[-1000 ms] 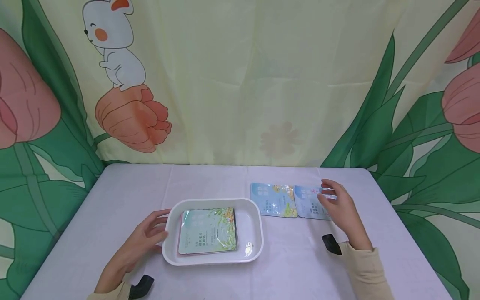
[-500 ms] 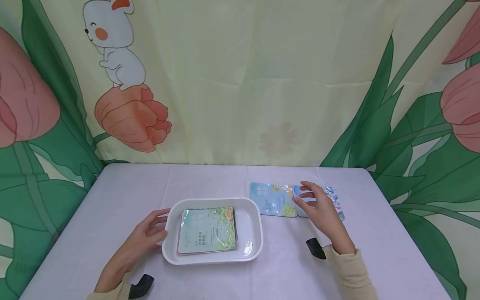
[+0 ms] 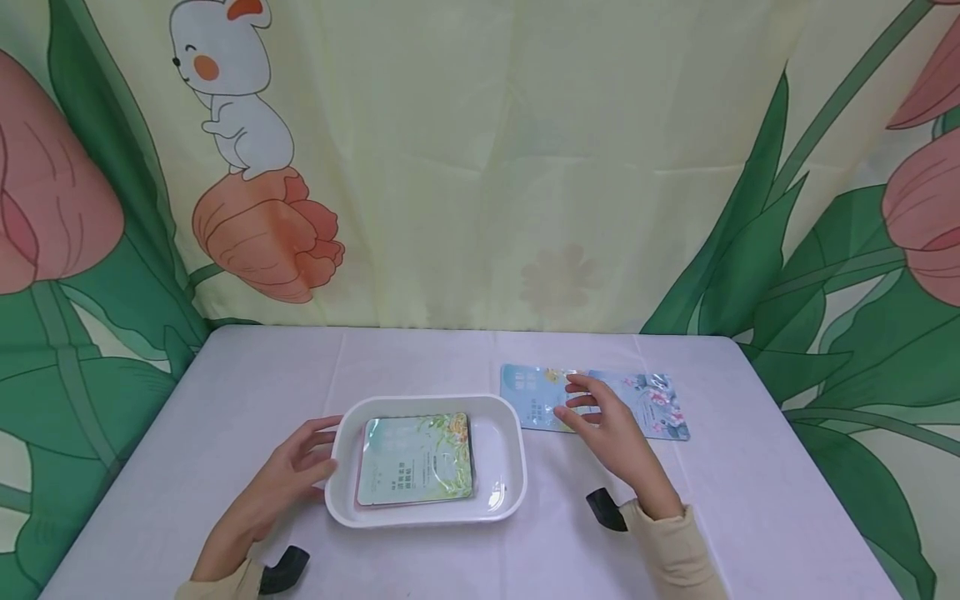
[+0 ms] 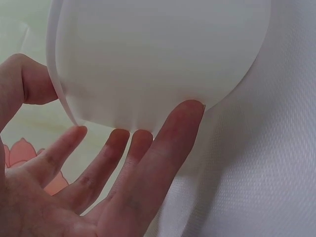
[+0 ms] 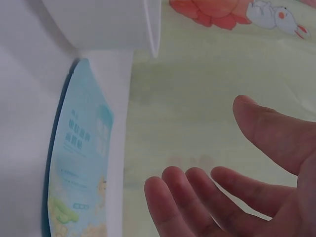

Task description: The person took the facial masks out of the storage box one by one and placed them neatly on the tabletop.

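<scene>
My left hand (image 3: 288, 479) rests against the left end of a white tray (image 3: 501, 467). Its fingertips and thumb touch the tray's outer wall (image 4: 148, 59) in the left wrist view, without curling round it. Inside the tray lies a small pile of flat sachets, topped by a pale green sachet (image 3: 412, 458) with a plant print. Over the back right of the table hovers my right hand (image 3: 611, 425), fingers loosely spread and holding nothing. Beneath and behind it lie a light blue sachet (image 3: 528, 396) and another blue sachet (image 3: 660, 404) with pink flowers; the hand partly hides both.
The table has a white cloth (image 3: 420, 358) over it. A patterned curtain (image 3: 450, 167) with tulips and a rabbit hangs right behind the table's far edge. The tray's right corner stands close to the light blue sachet.
My right hand has moved left, from over the flowered sachet to over the light blue one, uncovering the flowers. The left hand, tray and sachets have stayed put.
</scene>
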`<state>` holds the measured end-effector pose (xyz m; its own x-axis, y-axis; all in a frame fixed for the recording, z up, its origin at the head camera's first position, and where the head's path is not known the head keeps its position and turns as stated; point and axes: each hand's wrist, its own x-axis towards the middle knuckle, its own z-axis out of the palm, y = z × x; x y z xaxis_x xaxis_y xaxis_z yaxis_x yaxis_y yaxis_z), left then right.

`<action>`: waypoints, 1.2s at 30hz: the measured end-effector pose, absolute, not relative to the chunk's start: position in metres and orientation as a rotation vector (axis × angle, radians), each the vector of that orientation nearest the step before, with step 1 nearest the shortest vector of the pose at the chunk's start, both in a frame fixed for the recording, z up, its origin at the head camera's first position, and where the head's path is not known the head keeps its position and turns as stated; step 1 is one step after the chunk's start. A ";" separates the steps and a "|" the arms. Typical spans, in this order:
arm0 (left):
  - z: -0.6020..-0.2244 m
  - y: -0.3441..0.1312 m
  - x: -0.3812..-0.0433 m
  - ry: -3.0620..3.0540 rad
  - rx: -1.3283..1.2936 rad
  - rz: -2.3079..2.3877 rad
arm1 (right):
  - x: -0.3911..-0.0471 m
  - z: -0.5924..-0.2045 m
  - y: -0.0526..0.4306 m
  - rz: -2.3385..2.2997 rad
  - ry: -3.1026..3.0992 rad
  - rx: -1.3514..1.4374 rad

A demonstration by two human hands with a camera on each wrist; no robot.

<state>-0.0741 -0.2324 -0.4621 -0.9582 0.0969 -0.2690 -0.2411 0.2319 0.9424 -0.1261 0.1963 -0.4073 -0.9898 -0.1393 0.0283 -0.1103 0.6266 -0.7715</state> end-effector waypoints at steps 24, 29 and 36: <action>-0.460 -0.232 -0.073 2.238 -0.125 1.781 | -0.105 -0.402 0.147 -1.431 2.705 -0.366; -0.460 -0.231 -0.073 2.241 -0.127 1.784 | -0.102 -0.402 0.138 -1.442 2.675 -0.363; -0.461 -0.231 -0.073 2.240 -0.111 1.792 | -0.098 -0.406 0.126 -1.492 2.615 -0.467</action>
